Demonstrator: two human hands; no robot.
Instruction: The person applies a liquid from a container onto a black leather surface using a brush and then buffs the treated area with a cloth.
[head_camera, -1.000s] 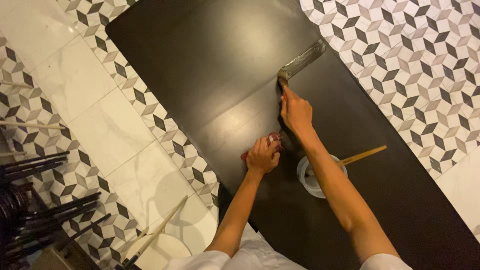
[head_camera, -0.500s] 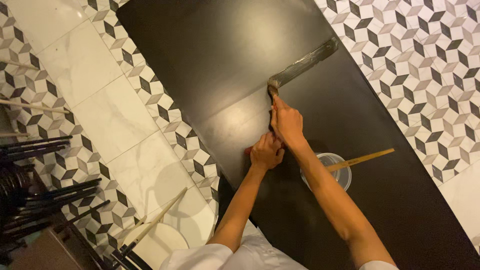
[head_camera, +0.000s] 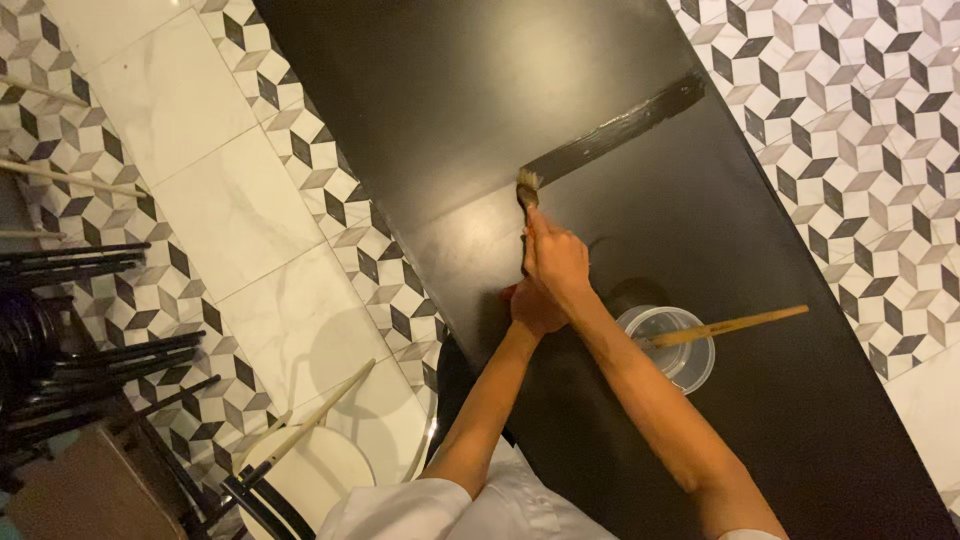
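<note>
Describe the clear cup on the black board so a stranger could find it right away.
Start at the long black board lying across the patterned floor. Just beside the right forearm sits the clear plastic cup. It alone is see-through, with a wooden stick leaning out of it.

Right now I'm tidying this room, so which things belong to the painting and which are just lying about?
In use:
- brush in the right hand
- black board with its wet stripe
- clear cup holding a wooden stick
- left hand, resting on the board

Lying about:
- dark rods stacked at the left
- white stool
- pale sticks on the tiles
</note>
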